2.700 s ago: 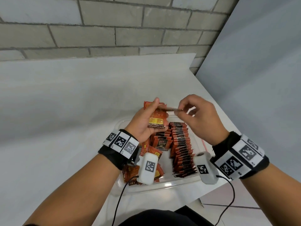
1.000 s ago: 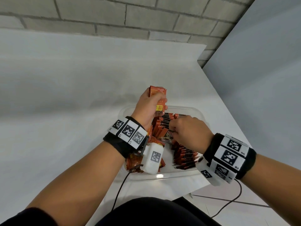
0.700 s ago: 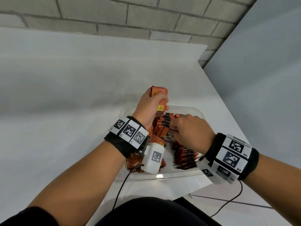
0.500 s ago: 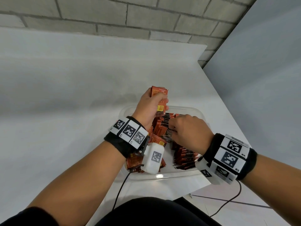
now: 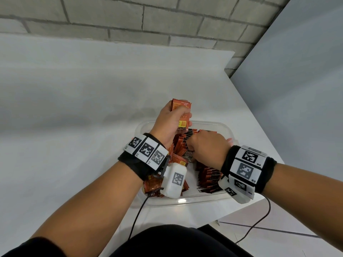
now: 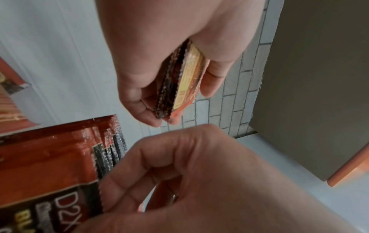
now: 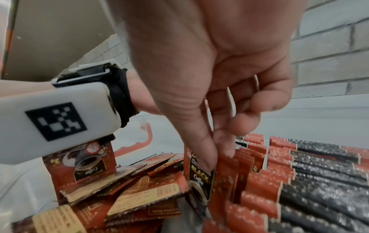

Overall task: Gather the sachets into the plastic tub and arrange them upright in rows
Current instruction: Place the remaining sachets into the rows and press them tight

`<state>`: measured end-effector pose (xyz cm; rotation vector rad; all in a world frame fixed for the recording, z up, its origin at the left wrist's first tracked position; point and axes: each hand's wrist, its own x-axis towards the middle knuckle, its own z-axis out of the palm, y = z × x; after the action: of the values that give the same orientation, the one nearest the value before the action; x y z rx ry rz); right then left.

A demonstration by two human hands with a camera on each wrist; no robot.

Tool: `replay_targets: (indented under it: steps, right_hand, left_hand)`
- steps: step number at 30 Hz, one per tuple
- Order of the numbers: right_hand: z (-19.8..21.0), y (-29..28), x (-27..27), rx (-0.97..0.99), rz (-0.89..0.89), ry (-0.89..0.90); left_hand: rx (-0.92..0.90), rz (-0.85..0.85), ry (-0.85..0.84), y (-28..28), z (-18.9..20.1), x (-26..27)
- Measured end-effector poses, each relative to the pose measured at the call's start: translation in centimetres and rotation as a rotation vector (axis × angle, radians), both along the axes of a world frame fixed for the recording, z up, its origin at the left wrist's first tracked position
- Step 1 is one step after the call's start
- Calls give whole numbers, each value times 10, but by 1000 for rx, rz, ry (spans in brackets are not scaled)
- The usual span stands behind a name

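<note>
Presently, a single sachet (image 7: 200, 175) marked "BLACK Coffee" is being pinched at its top edge by the right hand (image 5: 206, 147), with thumb and forefinger closed narrowly on it. The sachet is being held upright at the left end of the standing rows (image 7: 283, 173), touching the neighbouring packets. A small stack of sachets (image 5: 182, 115) is being gripped by the left hand (image 5: 170, 125), with the thumb lying across its face and the fingers curled behind; the stack is being kept raised above the far left part of the plastic tub (image 5: 185, 201). In the left wrist view, the edges of that stack (image 6: 179, 82) are being shown pressed together between the fingers (image 6: 213, 78) and the palm.

Inside the tub, the upright rows are being kept along the right side, running from near to far. A loose pile of sachets (image 7: 127, 193) is lying flat and overlapping in the near left part of the tub, just beside the pinched sachet. One further sachet (image 7: 89, 160) is being seen standing behind the pile, under the wrist camera housing (image 7: 49, 113).

The tub is being supported on a white table (image 5: 74, 108), near its right corner. A brick wall (image 5: 148, 21) is being seen beyond the far edge of the table.
</note>
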<state>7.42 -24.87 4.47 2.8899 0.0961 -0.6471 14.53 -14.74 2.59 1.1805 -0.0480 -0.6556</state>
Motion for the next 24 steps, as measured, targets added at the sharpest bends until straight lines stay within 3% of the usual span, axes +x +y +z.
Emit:
replay_targets:
  steps: [24]
  right_hand:
    - [2, 5, 4, -41, 33, 29]
  left_hand:
    - [-16, 4, 5, 1, 1, 0]
